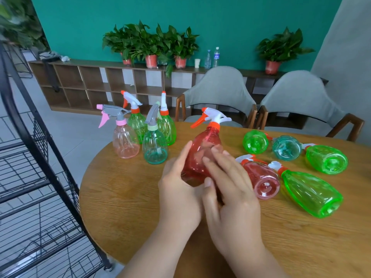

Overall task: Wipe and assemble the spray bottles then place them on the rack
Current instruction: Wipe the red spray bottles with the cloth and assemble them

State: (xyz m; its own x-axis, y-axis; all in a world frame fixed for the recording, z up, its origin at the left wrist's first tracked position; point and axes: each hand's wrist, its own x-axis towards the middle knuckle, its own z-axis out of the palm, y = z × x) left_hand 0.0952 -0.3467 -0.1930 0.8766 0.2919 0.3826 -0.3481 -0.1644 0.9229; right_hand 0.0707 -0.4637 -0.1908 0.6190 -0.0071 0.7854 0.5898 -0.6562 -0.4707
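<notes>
Red bottle (201, 141) — left hand (176, 190), right hand (230, 194)

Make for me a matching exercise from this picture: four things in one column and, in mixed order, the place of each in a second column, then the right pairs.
Things
1. deep red translucent plastic spray bottle
2. pale pink translucent plastic spray bottle with grey head
3. black wire rack
4. green leafy plants in red pots

Places
A. upright on the round wooden table
B. on the low wooden shelf
C. beside the table, to its left
D. held by the left hand and the right hand

Pairs: 1-D, 2-A, 3-C, 4-B.
</notes>
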